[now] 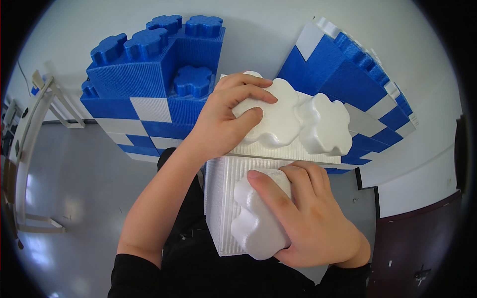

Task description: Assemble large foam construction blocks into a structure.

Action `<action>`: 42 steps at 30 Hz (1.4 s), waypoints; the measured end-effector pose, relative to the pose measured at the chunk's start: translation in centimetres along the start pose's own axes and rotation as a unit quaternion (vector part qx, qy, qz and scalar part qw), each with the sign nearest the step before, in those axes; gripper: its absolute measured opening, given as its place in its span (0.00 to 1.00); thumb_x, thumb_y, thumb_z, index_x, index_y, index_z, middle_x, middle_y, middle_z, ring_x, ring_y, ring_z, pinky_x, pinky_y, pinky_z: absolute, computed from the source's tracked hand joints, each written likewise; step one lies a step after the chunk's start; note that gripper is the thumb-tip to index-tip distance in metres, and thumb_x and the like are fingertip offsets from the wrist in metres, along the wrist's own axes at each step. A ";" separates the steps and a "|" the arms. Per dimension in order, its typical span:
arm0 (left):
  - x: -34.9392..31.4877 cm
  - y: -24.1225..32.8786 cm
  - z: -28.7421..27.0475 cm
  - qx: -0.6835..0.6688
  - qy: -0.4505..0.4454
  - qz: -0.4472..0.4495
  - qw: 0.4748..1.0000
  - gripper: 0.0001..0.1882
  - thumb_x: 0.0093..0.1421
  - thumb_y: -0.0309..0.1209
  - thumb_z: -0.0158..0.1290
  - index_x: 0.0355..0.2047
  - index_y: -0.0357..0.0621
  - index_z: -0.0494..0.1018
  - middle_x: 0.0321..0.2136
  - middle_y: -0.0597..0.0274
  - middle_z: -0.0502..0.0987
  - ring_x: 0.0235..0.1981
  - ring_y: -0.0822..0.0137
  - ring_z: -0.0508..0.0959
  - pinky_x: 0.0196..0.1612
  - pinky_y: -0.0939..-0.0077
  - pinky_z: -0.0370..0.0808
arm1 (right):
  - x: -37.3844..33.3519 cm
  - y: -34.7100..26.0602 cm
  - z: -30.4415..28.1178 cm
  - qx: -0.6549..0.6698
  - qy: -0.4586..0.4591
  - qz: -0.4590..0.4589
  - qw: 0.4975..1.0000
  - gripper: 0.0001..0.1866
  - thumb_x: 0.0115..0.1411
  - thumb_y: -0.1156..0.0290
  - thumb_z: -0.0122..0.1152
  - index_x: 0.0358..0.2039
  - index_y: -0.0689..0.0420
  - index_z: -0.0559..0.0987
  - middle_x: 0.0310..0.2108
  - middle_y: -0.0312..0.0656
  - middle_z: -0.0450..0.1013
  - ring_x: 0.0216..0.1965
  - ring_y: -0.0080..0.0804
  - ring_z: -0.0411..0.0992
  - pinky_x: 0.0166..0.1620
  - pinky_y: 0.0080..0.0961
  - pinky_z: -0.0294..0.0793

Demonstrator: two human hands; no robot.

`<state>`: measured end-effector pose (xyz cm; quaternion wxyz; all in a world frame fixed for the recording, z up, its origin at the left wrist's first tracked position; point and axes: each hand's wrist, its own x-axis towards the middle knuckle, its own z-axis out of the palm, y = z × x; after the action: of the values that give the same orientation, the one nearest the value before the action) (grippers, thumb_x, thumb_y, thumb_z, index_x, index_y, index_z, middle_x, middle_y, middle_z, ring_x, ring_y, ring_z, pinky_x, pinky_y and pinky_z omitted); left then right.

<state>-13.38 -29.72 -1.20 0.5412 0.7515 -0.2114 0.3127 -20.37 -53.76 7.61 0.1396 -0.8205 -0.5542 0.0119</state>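
Two large white building blocks with lobed, flower-shaped studs lie in front of me. On the long far block (325, 124), two studs show plainly; its left end is partly covered by my left hand (236, 109). That hand rests on the left stud, its fingers spread and the thumb apart from them. Closer to me is a smaller white block (221, 203) with ribbed sides. My right hand (313, 218) is closed around its single stud, thumb across the top and fingers over the far edge. A narrow seam separates the two blocks.
Behind on the left rises a stepped blue-and-white block wall (149, 94) with blue studs on top. Another blue-and-white block structure (343, 74) stands at the right. A white-framed table (37, 114) is at far left, and a dark red door (417, 243) at lower right.
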 end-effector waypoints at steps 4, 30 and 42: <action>0.0 -0.1 -0.1 -0.003 -0.004 0.005 1.000 0.18 0.59 0.23 0.54 0.48 0.43 0.85 0.61 0.54 0.79 0.67 0.56 0.70 0.70 0.59 0.65 | 0.1 -0.1 0.3 -0.001 0.003 0.003 1.000 0.62 0.38 0.67 0.81 0.76 0.55 0.62 0.51 0.64 0.67 0.57 0.62 0.66 0.57 0.55 0.61; -0.3 0.6 0.2 0.019 0.008 -0.004 1.000 0.14 0.69 0.30 0.53 0.48 0.43 0.86 0.59 0.53 0.80 0.64 0.55 0.72 0.68 0.59 0.66 | 2.3 0.2 4.1 -0.048 0.003 -0.018 0.999 0.67 0.36 0.62 0.85 0.77 0.56 0.58 0.48 0.57 0.67 0.52 0.54 0.67 0.54 0.51 0.63; -0.6 0.6 0.6 0.020 0.022 0.016 0.999 0.14 0.62 0.22 0.57 0.46 0.44 0.86 0.59 0.55 0.80 0.63 0.54 0.73 0.69 0.58 0.66 | 1.7 0.0 4.5 0.019 0.094 0.010 0.995 0.58 0.37 0.56 0.84 0.73 0.51 0.71 0.49 0.53 0.70 0.53 0.53 0.70 0.58 0.48 0.64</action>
<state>-14.08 -30.48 -1.36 0.5254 0.7516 -0.2056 0.3419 -20.55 -51.26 3.56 0.2063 -0.8207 -0.5301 -0.0535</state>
